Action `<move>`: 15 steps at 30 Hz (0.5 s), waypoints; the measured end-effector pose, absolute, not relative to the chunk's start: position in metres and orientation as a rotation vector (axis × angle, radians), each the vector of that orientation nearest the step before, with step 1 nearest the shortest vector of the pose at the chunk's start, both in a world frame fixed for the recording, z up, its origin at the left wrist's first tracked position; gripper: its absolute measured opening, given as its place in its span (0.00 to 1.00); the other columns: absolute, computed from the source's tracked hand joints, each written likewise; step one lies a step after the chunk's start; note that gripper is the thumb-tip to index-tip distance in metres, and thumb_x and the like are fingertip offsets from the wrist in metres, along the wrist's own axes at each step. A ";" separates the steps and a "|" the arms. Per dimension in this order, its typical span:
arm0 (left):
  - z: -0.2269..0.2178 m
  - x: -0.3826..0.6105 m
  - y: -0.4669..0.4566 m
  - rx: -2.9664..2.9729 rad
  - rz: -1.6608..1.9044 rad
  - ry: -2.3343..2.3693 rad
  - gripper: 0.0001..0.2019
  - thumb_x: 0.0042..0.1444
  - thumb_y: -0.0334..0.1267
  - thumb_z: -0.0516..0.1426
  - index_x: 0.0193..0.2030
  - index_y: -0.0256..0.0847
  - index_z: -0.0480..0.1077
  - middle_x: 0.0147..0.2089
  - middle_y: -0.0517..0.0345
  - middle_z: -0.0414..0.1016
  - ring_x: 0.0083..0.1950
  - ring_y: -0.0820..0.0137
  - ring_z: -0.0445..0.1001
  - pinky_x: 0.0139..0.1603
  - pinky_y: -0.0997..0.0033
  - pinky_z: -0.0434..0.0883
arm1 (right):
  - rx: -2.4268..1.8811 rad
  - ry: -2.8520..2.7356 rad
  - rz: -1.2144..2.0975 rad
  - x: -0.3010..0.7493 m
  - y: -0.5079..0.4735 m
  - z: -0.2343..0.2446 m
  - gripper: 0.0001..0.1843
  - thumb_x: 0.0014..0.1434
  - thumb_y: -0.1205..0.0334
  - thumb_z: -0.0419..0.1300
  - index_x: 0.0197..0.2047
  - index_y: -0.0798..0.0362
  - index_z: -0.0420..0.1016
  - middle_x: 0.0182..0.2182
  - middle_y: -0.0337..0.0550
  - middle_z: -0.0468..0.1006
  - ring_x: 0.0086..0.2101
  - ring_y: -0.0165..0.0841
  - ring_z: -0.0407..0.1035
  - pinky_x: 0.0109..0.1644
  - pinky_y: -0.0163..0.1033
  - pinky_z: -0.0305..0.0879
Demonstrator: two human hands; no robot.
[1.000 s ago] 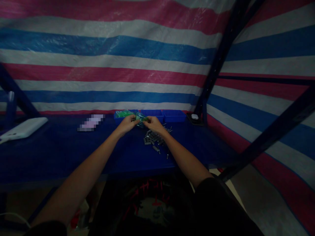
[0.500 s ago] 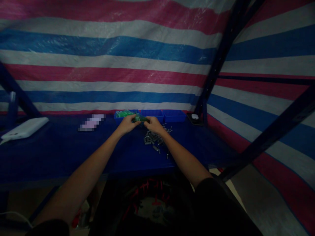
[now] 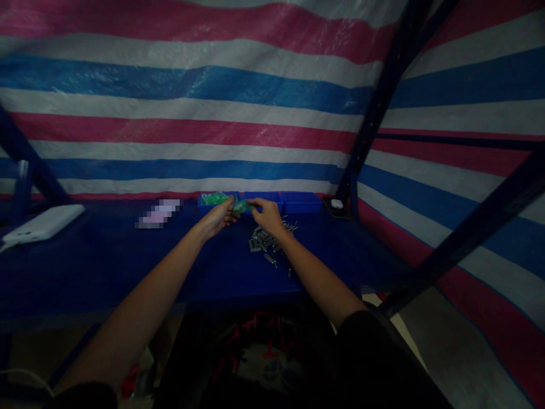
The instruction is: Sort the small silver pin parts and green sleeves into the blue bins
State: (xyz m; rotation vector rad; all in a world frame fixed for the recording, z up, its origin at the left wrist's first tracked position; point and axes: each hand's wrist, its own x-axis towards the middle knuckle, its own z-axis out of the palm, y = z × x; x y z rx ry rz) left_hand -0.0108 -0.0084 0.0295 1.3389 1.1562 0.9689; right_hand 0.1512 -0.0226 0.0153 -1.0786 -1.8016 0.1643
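Both my hands meet at the far middle of the dark blue table [image 3: 106, 261]. My left hand [image 3: 219, 217] is closed on a small green piece [image 3: 239, 207], perhaps a little bag. My right hand [image 3: 267, 216] pinches the same green piece from the right, fingers together. Just below my right hand lies a loose heap of small grey metal cylinders [image 3: 264, 241]. The light is dim and fine detail of the green piece is lost.
A row of blue bins [image 3: 298, 201] stands along the table's back edge, the left one [image 3: 210, 200] holding green pieces. A white flat device [image 3: 45, 222] lies far left. A striped tarpaulin backs the table; dark blue frame posts [image 3: 374, 119] rise at right.
The hands stayed together at the same spot. The green piece has been worked between the fingers, and my right hand's fingers lifted slightly toward the bins.
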 end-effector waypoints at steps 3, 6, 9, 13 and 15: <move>0.030 -0.009 -0.008 1.421 1.125 1.138 0.11 0.51 0.43 0.53 0.29 0.38 0.68 0.25 0.59 0.68 0.23 0.75 0.64 0.24 0.75 0.56 | -1.013 -1.834 0.205 0.148 -0.024 0.017 0.22 0.47 0.77 0.50 0.42 0.51 0.75 0.40 0.40 0.77 0.39 0.31 0.70 0.45 0.36 0.65; 0.028 -0.011 -0.007 1.787 1.296 1.271 0.11 0.52 0.42 0.52 0.25 0.38 0.66 0.22 0.61 0.64 0.24 0.73 0.63 0.26 0.73 0.56 | -1.075 -1.778 0.243 0.149 -0.021 0.019 0.17 0.48 0.76 0.52 0.37 0.54 0.76 0.37 0.42 0.76 0.38 0.31 0.69 0.44 0.36 0.64; 0.028 -0.009 -0.012 2.263 1.375 1.372 0.11 0.53 0.41 0.52 0.24 0.38 0.66 0.22 0.60 0.63 0.28 0.70 0.64 0.31 0.71 0.59 | -1.205 -1.649 0.487 0.153 -0.016 0.020 0.15 0.57 0.59 0.52 0.29 0.57 0.76 0.28 0.43 0.75 0.31 0.31 0.69 0.37 0.35 0.64; 0.028 0.000 -0.024 2.630 1.209 1.205 0.09 0.54 0.39 0.52 0.36 0.40 0.71 0.33 0.56 0.69 0.38 0.66 0.67 0.41 0.68 0.62 | -1.238 -1.421 1.012 0.159 -0.014 0.020 0.30 0.58 0.43 0.44 0.24 0.58 0.72 0.18 0.42 0.72 0.19 0.28 0.65 0.22 0.33 0.56; 0.026 0.004 -0.026 2.690 1.149 1.151 0.10 0.54 0.38 0.52 0.40 0.41 0.70 0.37 0.55 0.70 0.41 0.66 0.67 0.45 0.66 0.62 | -1.222 -1.350 1.090 0.160 -0.013 0.018 0.24 0.55 0.45 0.50 0.23 0.57 0.71 0.16 0.40 0.70 0.17 0.27 0.63 0.19 0.31 0.52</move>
